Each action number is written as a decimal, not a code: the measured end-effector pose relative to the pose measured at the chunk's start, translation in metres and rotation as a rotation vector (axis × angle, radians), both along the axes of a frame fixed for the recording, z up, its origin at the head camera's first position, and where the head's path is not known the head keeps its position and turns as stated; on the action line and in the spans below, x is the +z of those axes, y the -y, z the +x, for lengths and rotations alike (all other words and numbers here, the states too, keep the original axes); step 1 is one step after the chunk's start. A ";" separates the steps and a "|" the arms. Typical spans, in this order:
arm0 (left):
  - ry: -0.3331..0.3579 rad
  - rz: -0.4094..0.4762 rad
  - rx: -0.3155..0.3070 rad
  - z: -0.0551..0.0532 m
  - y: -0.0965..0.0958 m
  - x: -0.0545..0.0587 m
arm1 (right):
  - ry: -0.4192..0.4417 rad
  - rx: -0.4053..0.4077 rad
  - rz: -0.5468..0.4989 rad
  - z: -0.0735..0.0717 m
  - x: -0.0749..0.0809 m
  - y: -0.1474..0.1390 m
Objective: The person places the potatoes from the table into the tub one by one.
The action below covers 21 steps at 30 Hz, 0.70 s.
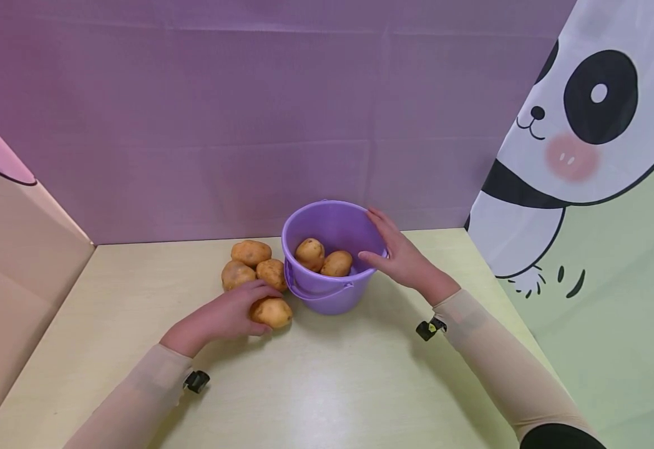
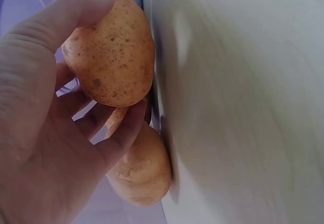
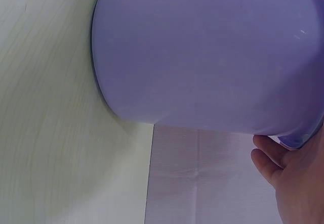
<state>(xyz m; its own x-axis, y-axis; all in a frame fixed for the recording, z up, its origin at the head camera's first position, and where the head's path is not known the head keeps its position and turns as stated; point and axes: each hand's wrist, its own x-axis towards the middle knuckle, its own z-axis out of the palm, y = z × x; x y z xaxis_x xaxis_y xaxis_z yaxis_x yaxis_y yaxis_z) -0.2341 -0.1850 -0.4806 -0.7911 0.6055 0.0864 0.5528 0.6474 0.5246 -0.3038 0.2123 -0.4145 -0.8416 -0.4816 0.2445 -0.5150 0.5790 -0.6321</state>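
My left hand (image 1: 237, 312) has its thumb and fingers around a potato (image 1: 271, 312) on the table, in front of the bucket's left side. In the left wrist view this potato (image 2: 111, 49) shows brown specks, with another potato (image 2: 142, 171) behind the fingers. A purple bucket (image 1: 327, 299) stands upright with two potatoes visible inside, one on the left (image 1: 310, 254) and one on the right (image 1: 336, 264). My right hand (image 1: 402, 259) holds the bucket's right rim, thumb over the edge; two fingertips (image 3: 263, 163) show outside, by the rim, in the right wrist view.
Three more potatoes lie clustered left of the bucket: a back one (image 1: 251, 252), a left one (image 1: 238, 275) and a right one (image 1: 271, 274). The bucket's handle (image 1: 318, 295) hangs down its front. A purple backdrop (image 1: 220, 125) rises behind the pale table (image 1: 316, 386).
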 end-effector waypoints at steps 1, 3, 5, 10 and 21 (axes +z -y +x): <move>-0.002 0.003 0.005 0.000 0.001 0.000 | 0.001 0.000 0.000 0.000 0.000 0.000; -0.006 0.012 0.011 0.000 0.002 0.001 | 0.002 0.000 -0.004 0.000 0.000 0.000; -0.015 0.024 0.010 -0.001 0.003 0.003 | 0.002 0.002 -0.006 0.000 0.000 0.001; -0.017 0.055 0.018 0.000 0.006 0.009 | 0.004 0.006 -0.008 0.001 0.001 0.001; -0.036 0.101 0.046 0.002 0.013 0.021 | -0.002 0.008 -0.012 0.000 0.001 0.001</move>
